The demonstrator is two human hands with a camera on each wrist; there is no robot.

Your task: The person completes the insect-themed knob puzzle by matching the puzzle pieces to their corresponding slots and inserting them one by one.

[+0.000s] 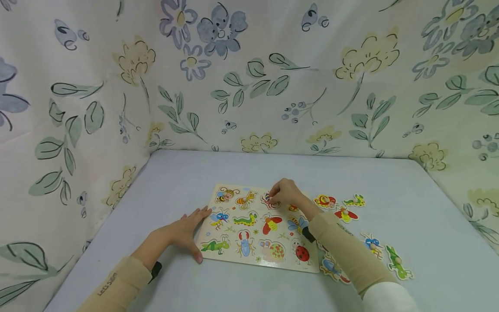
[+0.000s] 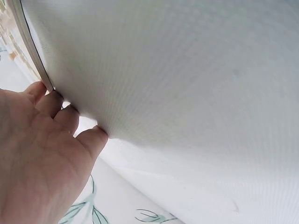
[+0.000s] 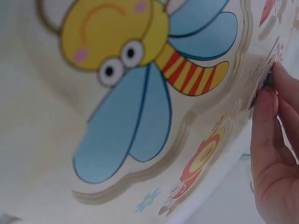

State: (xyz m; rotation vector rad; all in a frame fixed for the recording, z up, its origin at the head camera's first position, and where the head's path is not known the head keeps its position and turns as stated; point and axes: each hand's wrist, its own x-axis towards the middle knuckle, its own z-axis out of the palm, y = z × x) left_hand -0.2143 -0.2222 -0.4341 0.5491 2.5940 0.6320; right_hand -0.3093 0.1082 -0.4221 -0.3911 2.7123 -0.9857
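A wooden insect puzzle board lies flat on the table. My left hand spreads along its left side, thumb near the lower left corner and fingertips at the edge. In the left wrist view, the fingertips of that hand touch the table beside the board's edge. My right hand is over the top row, pinching the spider piece at its slot. Seen from the right wrist, thumb and finger of this hand close on a small dark part, while a blue-winged dragonfly fills the foreground.
Loose insect pieces lie right of the board: a caterpillar, a red-winged bug, a mosquito, a grasshopper and a blue beetle partly under the right forearm. A floral curtain hangs behind the table.
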